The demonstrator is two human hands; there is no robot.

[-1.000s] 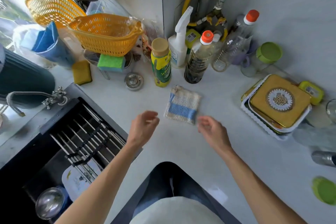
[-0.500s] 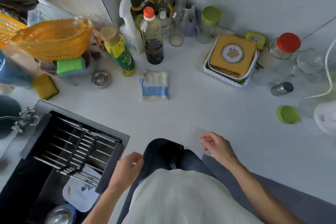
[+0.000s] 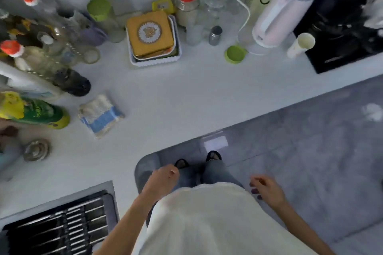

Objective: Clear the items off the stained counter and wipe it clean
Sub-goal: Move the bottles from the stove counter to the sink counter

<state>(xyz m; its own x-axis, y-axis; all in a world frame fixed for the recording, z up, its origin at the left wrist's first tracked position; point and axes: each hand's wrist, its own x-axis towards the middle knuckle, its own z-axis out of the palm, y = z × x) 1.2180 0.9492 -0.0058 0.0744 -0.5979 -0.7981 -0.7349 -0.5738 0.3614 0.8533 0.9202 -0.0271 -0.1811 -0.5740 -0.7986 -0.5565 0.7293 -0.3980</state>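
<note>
A folded white and blue cloth lies on the white counter, left of centre, with nothing touching it. A gold tin sits in a white tray at the back. A loose green lid lies right of it, near a small metal shaker. My left hand hangs low beside my body with loosely curled fingers, holding nothing. My right hand hangs likewise over the floor, empty. Both hands are off the counter.
Bottles and a spray bottle crowd the far left, with a green-yellow bottle lying toward me. A red-capped jar, a white kettle and a black hob stand at the right. The sink rack is at lower left.
Both hands have pulled back from the cloth and dropped to my sides. The view has swung right, bringing in the kettle, the hob and the floor.
</note>
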